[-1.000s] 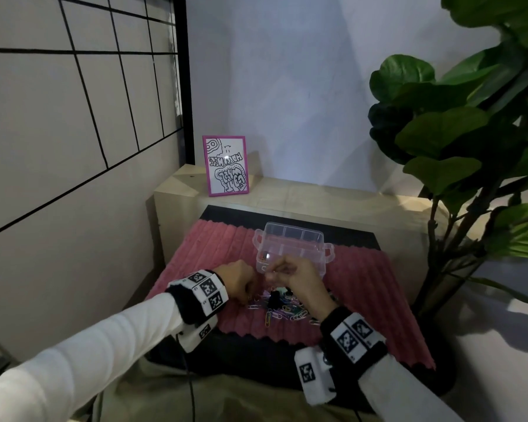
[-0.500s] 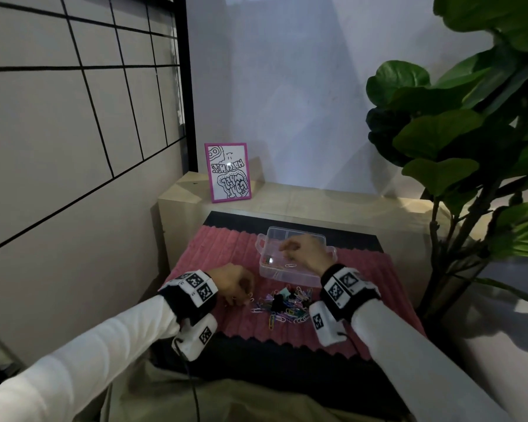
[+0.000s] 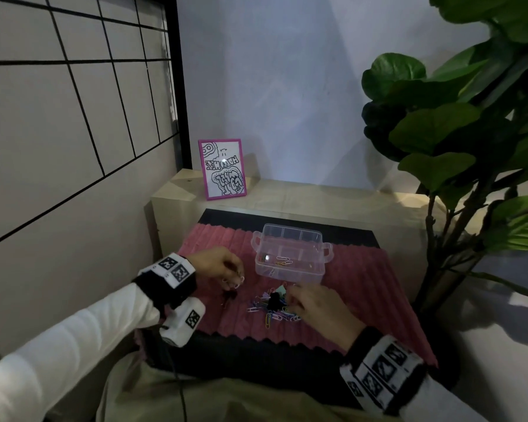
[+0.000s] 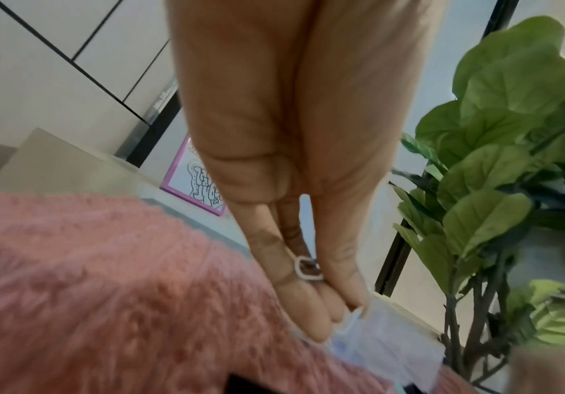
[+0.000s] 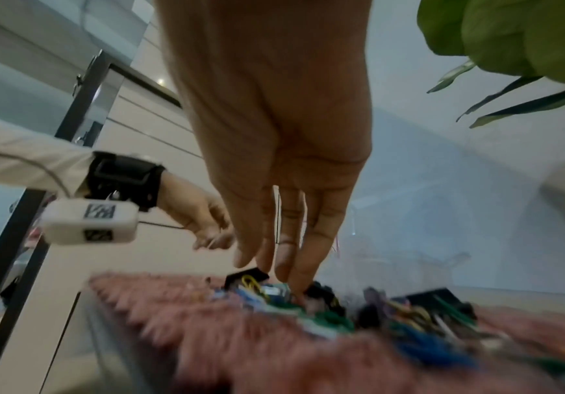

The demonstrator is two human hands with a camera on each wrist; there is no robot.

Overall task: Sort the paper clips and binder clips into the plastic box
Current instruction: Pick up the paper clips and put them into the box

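Observation:
A clear plastic box (image 3: 290,271) stands open on a pink ribbed mat (image 3: 366,287), with a few paper clips (image 3: 282,261) inside its near compartment. In front of it lies a pile of coloured paper clips and black binder clips (image 3: 272,307). My right hand (image 3: 290,295) hovers over the pile's right side; in the right wrist view its straight fingertips (image 5: 299,289) touch the clips (image 5: 409,320) and hold nothing. My left hand (image 3: 237,280) hangs left of the pile, and its fingers pinch a white paper clip (image 4: 307,269). A black binder clip (image 3: 230,295) lies on the mat just below that hand.
A pink-framed drawing (image 3: 222,169) stands on the pale wooden ledge (image 3: 317,199) behind the mat. A large leafy plant (image 3: 457,132) rises at the right, close to the mat's edge. A gridded wall panel (image 3: 73,117) closes off the left side.
My right hand has drawn back from over the box and come down onto the pile. My left hand has stayed left of the pile, lifted slightly.

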